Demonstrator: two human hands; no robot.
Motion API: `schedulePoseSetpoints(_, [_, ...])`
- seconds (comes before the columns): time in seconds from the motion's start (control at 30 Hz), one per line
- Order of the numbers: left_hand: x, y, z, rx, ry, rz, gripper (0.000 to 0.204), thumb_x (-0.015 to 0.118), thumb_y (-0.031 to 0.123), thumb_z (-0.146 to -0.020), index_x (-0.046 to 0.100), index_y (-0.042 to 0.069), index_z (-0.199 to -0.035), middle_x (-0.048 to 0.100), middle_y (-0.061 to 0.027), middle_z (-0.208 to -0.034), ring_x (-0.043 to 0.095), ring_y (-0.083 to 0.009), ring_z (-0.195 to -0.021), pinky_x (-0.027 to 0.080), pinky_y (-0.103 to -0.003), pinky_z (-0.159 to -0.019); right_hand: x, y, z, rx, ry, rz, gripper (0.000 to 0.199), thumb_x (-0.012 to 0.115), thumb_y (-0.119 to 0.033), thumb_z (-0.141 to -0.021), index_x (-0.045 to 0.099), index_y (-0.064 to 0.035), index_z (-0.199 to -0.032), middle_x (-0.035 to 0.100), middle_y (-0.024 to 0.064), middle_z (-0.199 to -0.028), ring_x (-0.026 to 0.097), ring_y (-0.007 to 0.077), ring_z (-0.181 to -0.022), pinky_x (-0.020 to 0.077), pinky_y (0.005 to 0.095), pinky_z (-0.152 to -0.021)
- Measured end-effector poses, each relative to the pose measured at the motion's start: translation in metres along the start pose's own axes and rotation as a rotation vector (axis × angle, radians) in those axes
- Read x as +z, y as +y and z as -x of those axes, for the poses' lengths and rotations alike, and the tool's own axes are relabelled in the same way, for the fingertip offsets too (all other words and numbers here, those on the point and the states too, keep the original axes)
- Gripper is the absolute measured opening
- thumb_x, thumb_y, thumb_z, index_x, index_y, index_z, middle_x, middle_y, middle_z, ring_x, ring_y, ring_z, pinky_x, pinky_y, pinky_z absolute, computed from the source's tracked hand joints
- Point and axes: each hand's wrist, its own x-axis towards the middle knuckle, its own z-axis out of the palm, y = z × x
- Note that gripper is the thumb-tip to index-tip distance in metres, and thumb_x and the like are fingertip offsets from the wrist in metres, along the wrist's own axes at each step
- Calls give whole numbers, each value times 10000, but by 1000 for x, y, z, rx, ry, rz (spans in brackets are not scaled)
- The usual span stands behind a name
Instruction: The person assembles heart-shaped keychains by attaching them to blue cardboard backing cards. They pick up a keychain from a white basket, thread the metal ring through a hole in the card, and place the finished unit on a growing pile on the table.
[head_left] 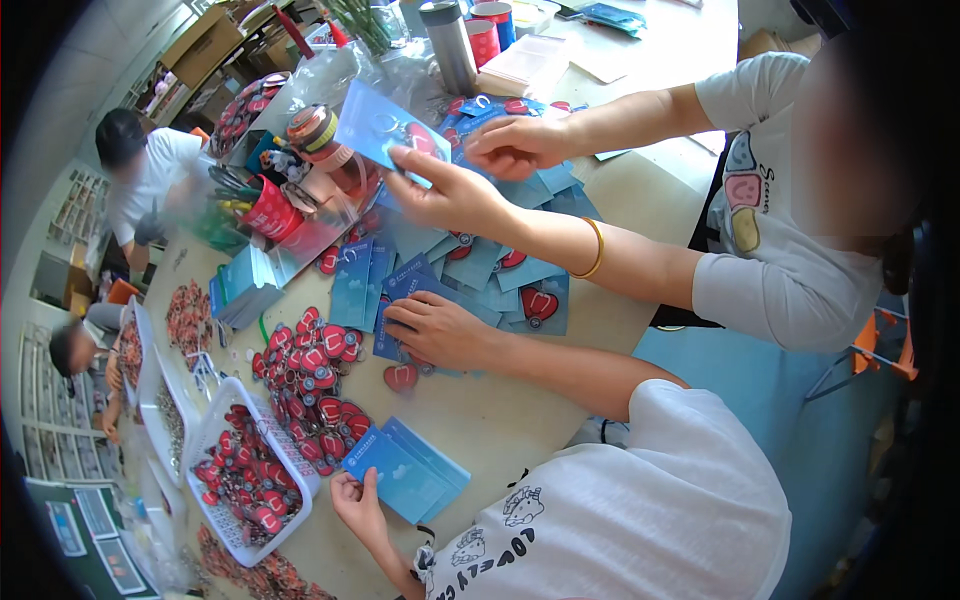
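Note:
My left hand (360, 505), at the lower middle, has its thumb and fingers closed on the near edge of a few overlapping blue cards (410, 475). My right hand (435, 330) is curled over a darker blue card (386, 345), its fingertips bent round the edge; the underside of the grip is hidden. Just below it lies a red heart-shaped keychain (400, 378), slightly blurred. More blue cards with red keychains (538, 305) are piled beyond my right forearm. A heap of loose red keychains (315, 350) lies to the left of my hands.
A white basket (290, 455) of red keychains stands at left. A co-worker's hand (440, 190) holds up a blue card with a keychain (385, 125) over the pile. Farther back are a red pen cup (270, 212), a jar (335, 145) and a steel tumbler (447, 50).

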Motion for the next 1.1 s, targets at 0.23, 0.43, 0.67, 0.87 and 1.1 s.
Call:
schedulePoseSetpoints(0.23, [-1, 4, -1, -17, 72, -8, 247, 690, -21, -828, 489, -2, -971, 578, -53, -790, 561, -94, -715, 436, -203, -643, 7, 1, 4, -29, 135, 33, 251, 587, -184, -804, 637, -23, -990, 553, 81, -1099, 506, 198, -1081, 388, 327, -976])
schedulePoseSetpoints(0.43, [3, 5, 2, 33, 97, -26, 253, 671, -23, -844, 469, 5, -993, 569, -49, -779, 548, -97, -721, 434, -208, -662, 8, 1, 7, 2, 54, 19, 281, 587, -178, -815, 614, -35, -1056, 542, 89, -1163, 506, 206, -1124, 384, 344, -987])
schedulePoseSetpoints(0.67, [3, 6, 4, 72, 106, -19, 219, 654, -9, -864, 463, 11, -970, 596, -68, -834, 570, -119, -775, 465, -239, -714, 11, 2, 7, -6, 107, -32, 280, 570, -150, -792, 624, -11, -1030, 559, 97, -1144, 509, 210, -1114, 386, 341, -977])
schedulePoseSetpoints(0.87, [2, 12, 5, 80, 105, 3, 188, 635, -11, -875, 461, 17, -938, 598, -65, -849, 561, -103, -770, 455, -228, -710, 7, 2, 7, -6, 83, -27, 296, 575, -150, -783, 621, -17, -1044, 550, 93, -1147, 511, 211, -1107, 390, 343, -972])
schedulePoseSetpoints(1.1, [1, 14, 7, 100, 76, 40, 174, 622, -19, -882, 460, 22, -933, 601, -53, -828, 541, -75, -736, 429, -207, -670, 8, 2, 6, -20, 148, -13, 232, 556, -166, -814, 640, -22, -975, 551, 87, -1066, 511, 201, -1045, 388, 335, -954])
